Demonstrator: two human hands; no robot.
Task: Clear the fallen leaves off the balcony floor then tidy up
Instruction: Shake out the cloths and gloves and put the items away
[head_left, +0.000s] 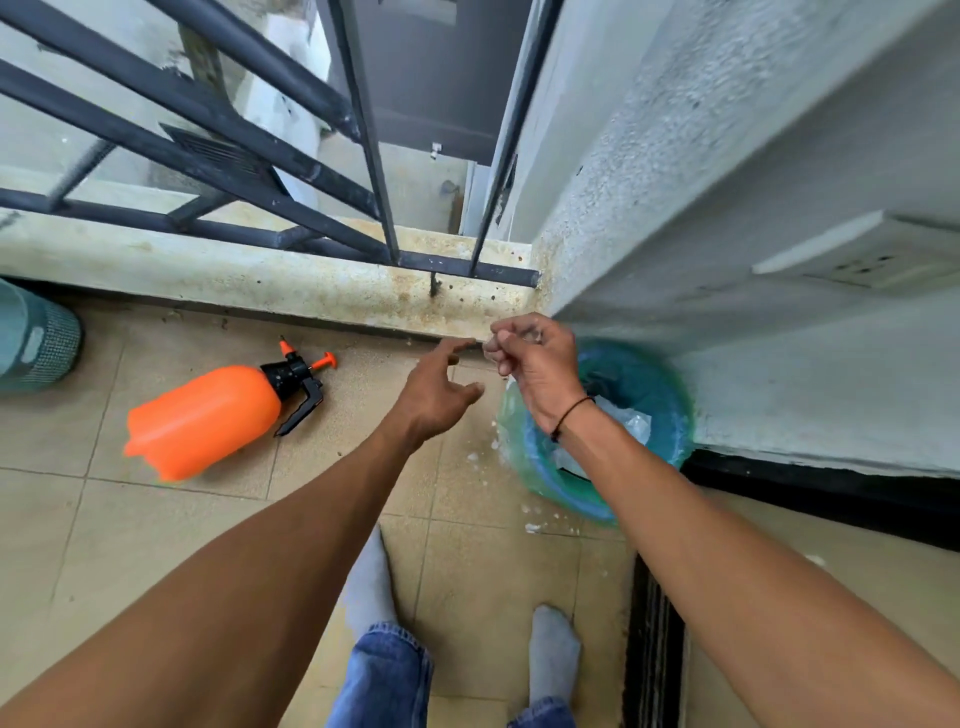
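Grey-socked feet (553, 649) planted, best to keep right hand (535, 364) fingers pinched on that tiny scrap, blurry, can't tell what, left hand (441, 389) spread empty, then drop into green-bagged blue round bin (649, 395) underneath.

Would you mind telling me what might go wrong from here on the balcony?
1. The right hand is curled as if pinching something small above the bin; dropped now, it may miss, as white bits already lie beside the bin.
2. The orange sprayer lies on its side near the socked feet; a step back could trip on it.
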